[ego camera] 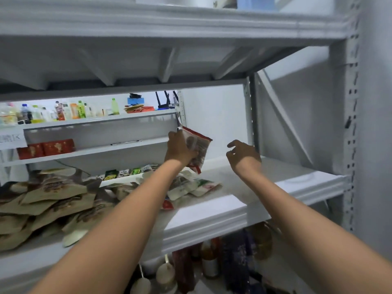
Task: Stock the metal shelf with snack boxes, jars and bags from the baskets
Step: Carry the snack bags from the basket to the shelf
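Head camera looks up into the rack, where one red-and-white snack bag hangs tilted in the air just above the white board of the metal shelf, near its back edge. The left hand reaches forward on a straight, raised arm, and its grip is closed round the bag's left side, with fingers wrapped over the front. The printing on the bag is too blurred to read. The right hand is stretched out beside it and apart from the bag. Its palm faces left, its fingers are loosely curled, and its grip is empty above the board.

Below the held bag lies a small heap of white and green bags, with overlaps too heavy for a count. Further left, a larger pile of brown paper pouches covers the same board.

Behind stands a second rack. It holds a line of drink bottles, too blurred to count, and two red boxes side by side one level down. A row of small packets sits lower. A black router shows three antennas beside a blue box. A paper label at the left edge carries writing that cannot be read.

Jars and bottles crowd the level under the board.
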